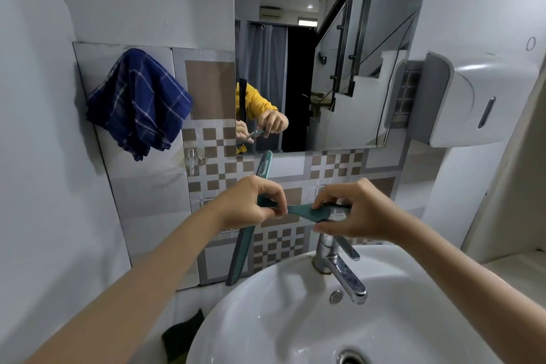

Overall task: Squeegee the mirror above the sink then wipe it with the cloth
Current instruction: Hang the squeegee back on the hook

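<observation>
A teal squeegee is held in front of the tiled wall, below the mirror. Its long blade runs nearly upright, from the mirror's lower edge down to the sink rim. My left hand pinches it where the blade meets the handle. My right hand grips the teal handle, which points right above the tap. A dark blue checked cloth hangs on the wall tiles left of the mirror. Both hands and a yellow sleeve show in the mirror's lower left corner.
A white sink with a chrome tap fills the lower middle. A white and grey dispenser is mounted on the wall right of the mirror. A small clear hook sticks to the tiles below the cloth.
</observation>
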